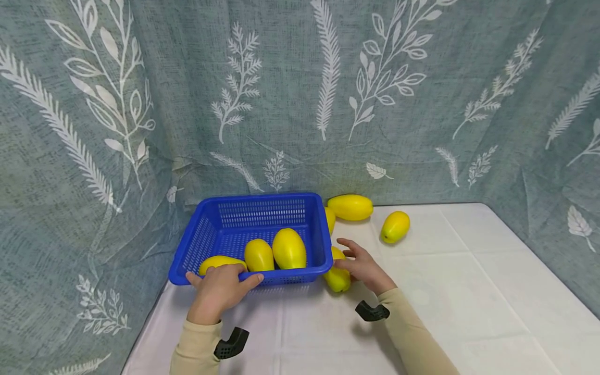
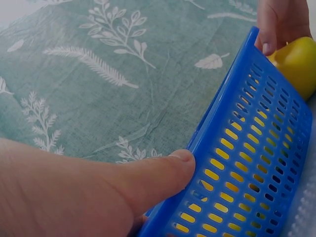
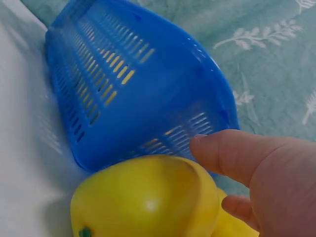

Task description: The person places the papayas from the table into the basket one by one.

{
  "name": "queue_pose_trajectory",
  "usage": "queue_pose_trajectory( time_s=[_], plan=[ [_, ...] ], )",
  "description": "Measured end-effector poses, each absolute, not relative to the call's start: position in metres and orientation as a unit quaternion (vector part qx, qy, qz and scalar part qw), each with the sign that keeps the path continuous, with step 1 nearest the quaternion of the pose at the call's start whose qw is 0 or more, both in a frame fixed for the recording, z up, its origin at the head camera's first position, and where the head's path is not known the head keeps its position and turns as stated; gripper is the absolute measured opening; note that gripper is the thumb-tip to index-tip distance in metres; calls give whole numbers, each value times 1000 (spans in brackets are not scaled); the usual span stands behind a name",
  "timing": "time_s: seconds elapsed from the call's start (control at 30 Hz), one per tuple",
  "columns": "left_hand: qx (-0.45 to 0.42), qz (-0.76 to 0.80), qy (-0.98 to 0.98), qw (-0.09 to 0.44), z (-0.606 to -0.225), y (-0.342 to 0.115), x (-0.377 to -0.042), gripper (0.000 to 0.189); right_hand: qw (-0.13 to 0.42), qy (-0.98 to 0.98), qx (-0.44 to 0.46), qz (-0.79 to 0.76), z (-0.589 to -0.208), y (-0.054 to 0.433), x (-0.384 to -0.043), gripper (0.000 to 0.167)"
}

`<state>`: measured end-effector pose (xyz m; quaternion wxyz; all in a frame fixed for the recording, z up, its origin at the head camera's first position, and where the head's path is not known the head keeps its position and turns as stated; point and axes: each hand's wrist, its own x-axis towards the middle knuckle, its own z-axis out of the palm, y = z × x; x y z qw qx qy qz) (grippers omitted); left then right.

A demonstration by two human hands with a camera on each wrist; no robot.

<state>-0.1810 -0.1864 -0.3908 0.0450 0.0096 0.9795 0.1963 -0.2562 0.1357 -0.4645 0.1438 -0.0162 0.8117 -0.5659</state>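
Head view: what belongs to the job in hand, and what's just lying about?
Job: blue basket; left hand on its rim; yellow fruits inside; right hand by a yellow fruit; probably the other loose fruits.
Background: white tablecloth; leaf-print curtain.

I checked all three feeds from my end and couldn't read any text, label, brand, number or sign, not on the blue basket [image 3: 148, 98], yellow fruits [image 1: 289, 249] or cloth backdrop [image 1: 290, 78].

Basket [image 1: 262, 205]: on the table [image 1: 445, 291], three inner fruits [image 1: 259, 255] along its near wall
My left hand [image 1: 220, 289]: on its near rim
My right hand [image 1: 364, 266]: right of it, at the nearest outside fruit [image 1: 338, 281]
Farther fruits [image 1: 350, 208]: behind that, right of the basket
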Motion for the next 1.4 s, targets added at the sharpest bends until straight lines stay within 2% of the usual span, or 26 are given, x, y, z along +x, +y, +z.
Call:
queue_pose_trajectory(
  time_s=[0.47,0.97,1.17,1.4],
  plan=[
    [13,192,980,44,-391,-187,-182,43,104,839,-27,-534,-469,118,-252,66],
    [11,190,981,50,-390,-186,-183,46,90,801,5,-592,-465,134,-257,62],
    [5,188,981,47,-391,-185,-181,48,74,778,26,-623,-448,151,-261,59],
    [3,188,982,33,-390,-188,-179,41,36,758,0,-651,-402,152,-273,60]
  ],
)
